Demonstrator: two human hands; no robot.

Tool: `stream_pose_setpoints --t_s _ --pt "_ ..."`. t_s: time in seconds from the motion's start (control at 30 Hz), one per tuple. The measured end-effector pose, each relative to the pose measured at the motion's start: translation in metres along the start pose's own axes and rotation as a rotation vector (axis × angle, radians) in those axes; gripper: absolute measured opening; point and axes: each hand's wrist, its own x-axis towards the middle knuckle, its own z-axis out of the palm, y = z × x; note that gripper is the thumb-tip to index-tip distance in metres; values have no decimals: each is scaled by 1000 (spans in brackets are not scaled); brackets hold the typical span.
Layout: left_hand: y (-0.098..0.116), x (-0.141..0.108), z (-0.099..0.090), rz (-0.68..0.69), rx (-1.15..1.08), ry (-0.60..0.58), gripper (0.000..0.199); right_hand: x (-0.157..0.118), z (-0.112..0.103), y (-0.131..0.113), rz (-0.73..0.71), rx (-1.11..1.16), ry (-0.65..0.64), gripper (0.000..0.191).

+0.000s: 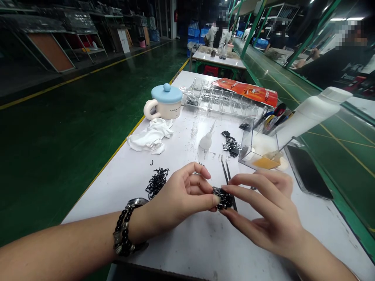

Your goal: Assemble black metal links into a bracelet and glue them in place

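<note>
Between my two hands, just above the white table, is a small black part with shiny metal bits [224,198]. My left hand [187,193] pinches its left edge between thumb and fingers. On its right edge rest the fingertips and thumb of my right hand [265,210], closed round it. Beyond the part lie metal tweezers [225,170], partly hidden behind it and my right hand. A heap of small black curved pieces [157,181] lies left of my left hand. Farther back is a pile of flat black parts [231,144].
A lidded mug [166,103], white cloth [150,136] and small squeeze bottle [206,140] stand beyond my hands. Behind them is a clear compartment tray [205,99] under an orange packet [247,91]. To the right are a clear box [249,154], a white bottle [313,111] and a phone [309,171].
</note>
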Motion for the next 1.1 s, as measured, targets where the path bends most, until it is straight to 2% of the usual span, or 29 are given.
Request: stream_pose_setpoints --t_s 0.3,0.4,0.53,1.1 --pt "0 0 -1 43 43 -45 35 -1 -1 1 -27 -32 32 23" --pt "0 1 -2 31 16 -68 29 -1 -1 1 -34 -30 31 23" --pt "0 3 -2 -4 14 -109 32 -1 0 2 -44 -30 37 24" --pt "3 -5 1 113 159 -19 31 -2 2 0 -52 -12 39 24"
